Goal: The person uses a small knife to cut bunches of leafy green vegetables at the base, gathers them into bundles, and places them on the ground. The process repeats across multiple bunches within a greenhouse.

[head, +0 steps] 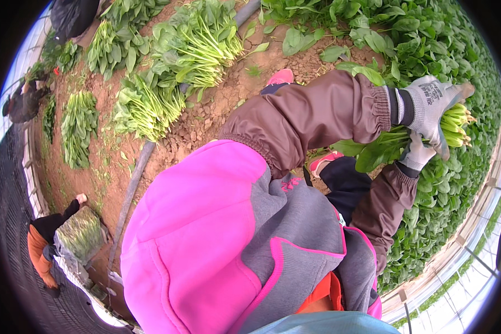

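My left hand (pixel 432 104), in a grey-white coated work glove, wraps over a bunch of spinach (pixel 455 125) at the right. The pale stems and root ends stick out to the right past its fingers. Just below, my right hand (pixel 419 153), also gloved, grips the same bunch near the start of the leaves; its fingers are partly hidden. The bunch's broad leaves (pixel 380 152) hang to the left between my brown-sleeved forearms.
Standing spinach (pixel 442 200) fills the right side. Several cut spinach piles (pixel 208 46) lie on bare soil at the upper left, by a grey hose (pixel 135 179). A person (pixel 41 246) is beside a packed bag of greens (pixel 81 234); another person (pixel 25 102) is at the far left.
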Motion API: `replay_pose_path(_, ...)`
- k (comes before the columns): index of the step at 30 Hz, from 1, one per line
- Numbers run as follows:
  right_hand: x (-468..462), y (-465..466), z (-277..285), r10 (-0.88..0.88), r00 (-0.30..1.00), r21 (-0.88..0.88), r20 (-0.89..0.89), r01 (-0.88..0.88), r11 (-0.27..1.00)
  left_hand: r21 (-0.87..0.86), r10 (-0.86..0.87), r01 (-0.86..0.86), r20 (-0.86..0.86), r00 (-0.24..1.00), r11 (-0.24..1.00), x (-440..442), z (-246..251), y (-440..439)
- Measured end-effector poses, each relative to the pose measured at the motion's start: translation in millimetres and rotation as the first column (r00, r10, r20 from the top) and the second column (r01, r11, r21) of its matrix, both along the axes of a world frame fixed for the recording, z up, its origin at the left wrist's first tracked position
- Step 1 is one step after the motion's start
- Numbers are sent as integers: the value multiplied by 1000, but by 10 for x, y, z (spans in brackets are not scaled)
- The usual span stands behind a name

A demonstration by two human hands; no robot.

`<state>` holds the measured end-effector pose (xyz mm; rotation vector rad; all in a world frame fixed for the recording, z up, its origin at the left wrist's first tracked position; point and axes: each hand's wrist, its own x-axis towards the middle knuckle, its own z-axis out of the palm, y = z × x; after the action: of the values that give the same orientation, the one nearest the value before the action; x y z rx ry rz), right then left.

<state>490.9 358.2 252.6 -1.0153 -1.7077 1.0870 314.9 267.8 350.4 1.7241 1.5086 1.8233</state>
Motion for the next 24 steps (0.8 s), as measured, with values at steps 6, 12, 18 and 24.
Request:
replay_pose_path(6,10,303,158,383,921,-46,-72,-387,921,-99,182,-185,-32,983,978,49,-98,-189)
replay_pose_path(12,-557,-191,940,334,825,195,457,-459,867,257,-112,14,373,921,966,-256,121,-217)
replay_pose_path(18,-571,-760,1586,547,834,180,-77,-528,830,218,-194,78,583,789,973,-1302,453,-1107)
replay_pose_path(24,-254,-441,881,507,861,-153,-42,-507,848,-245,134,-6,511,849,970,-1908,514,-2577)
